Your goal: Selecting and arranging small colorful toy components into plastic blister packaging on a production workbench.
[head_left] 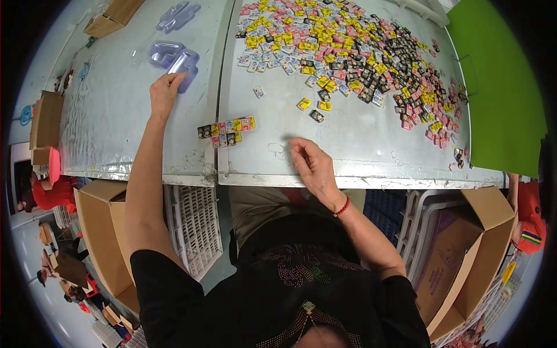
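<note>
My left hand (165,98) reaches out over the left table, its thumb and fingers pinched on the near end of a clear plastic tray (184,60). That tray lies against more clear moulded plastic. My right hand (313,169) is above the front edge of the right table, holding nothing visible, its fingers loosely bent and apart from the thumb. Between my hands, two rows of small boxes (226,126) in black, pink, white and yellow lie across the seam of the tables. A few loose small boxes (316,115) lie beyond my right hand.
A large spread of small coloured boxes (348,49) covers the far right table. More clear trays (177,17) lie at the far left. A green panel (499,87) borders the right side. Open cartons (107,226) and white plastic crates (194,226) stand below the table's front edge.
</note>
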`<state>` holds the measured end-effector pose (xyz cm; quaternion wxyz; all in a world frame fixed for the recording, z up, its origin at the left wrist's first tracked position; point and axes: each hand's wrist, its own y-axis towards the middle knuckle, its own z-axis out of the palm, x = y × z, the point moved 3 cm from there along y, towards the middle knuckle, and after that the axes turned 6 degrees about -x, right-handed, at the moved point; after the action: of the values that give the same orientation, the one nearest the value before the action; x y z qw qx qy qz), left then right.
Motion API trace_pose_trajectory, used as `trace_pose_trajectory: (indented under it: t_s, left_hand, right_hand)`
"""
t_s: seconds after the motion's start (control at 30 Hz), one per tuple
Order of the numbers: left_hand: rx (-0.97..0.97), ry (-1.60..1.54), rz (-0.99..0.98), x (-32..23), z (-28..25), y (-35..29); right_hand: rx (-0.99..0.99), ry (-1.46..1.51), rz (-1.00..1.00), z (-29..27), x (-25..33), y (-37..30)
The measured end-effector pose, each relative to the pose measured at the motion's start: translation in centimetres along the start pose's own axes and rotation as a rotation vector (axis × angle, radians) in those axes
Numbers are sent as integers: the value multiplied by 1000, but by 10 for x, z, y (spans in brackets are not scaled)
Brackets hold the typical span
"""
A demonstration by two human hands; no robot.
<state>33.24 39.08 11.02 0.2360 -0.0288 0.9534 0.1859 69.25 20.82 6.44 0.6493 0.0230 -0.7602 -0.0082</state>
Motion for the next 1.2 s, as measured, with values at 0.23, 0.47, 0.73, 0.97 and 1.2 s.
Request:
trace_pose_trajectory:
  t_s: [0.23,0.47,0.73,0.97,1.2]
  left_hand:
    - [-74,269,293,17,12,9]
    - [-449,-174,175,-66,-35,11]
    - [255,-479,989,-256,74,-204]
    - [170,-486,911,-262,91,-194]
    - [277,-456,483,-301,128,-135]
  right_hand:
    - [-37,-22,-66,2,4,1]
    - [-152,-14,-67,-34,7,8]
    - [-400,-965,-499,-141,-3,86]
    - [-200,-928,-441,-131,-10,63]
    - [-523,-746,-396,-171,-16,63]
